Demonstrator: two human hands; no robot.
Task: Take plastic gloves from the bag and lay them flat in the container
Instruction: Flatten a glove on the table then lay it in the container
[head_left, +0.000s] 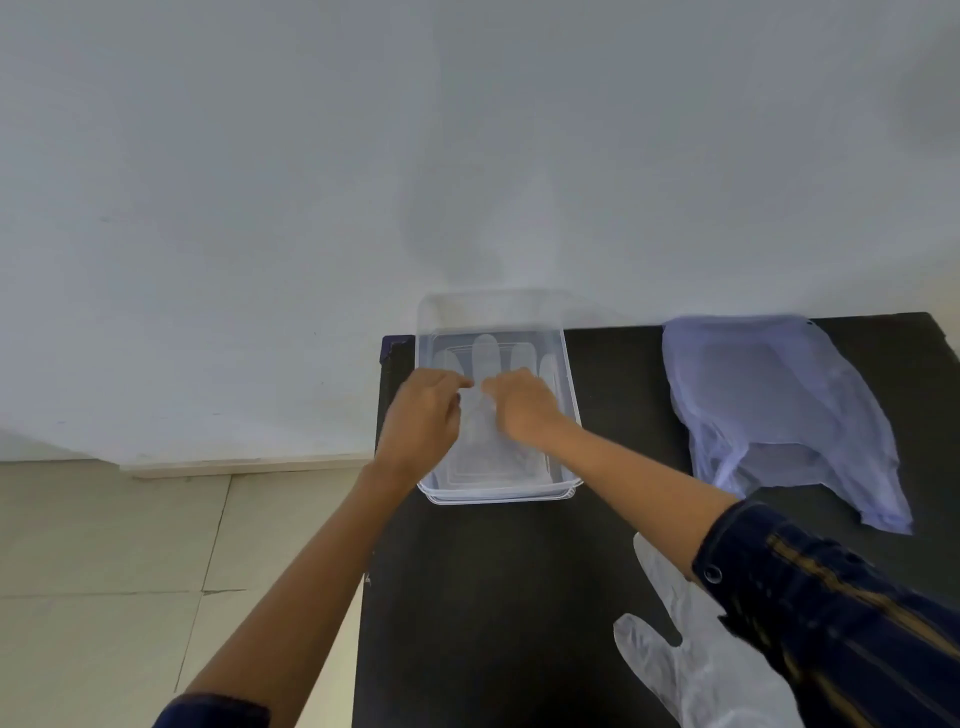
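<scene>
Both hands reaching into clear plastic container (569, 395) on black table (498, 597). Left hand (423, 415) and right hand (522, 408) curling fingers down onto a clear plastic glove (485, 353) lying flat inside; whether they are pinching it, cannot tell. Glove fingers sticking out past the fingertips, toward the white wall (311, 182). Bluish plastic bag (779, 410) lying well right of right-hand fingers. Second clear glove (691, 670) lying on table near the right forearm's dark sleeve (831, 613).
</scene>
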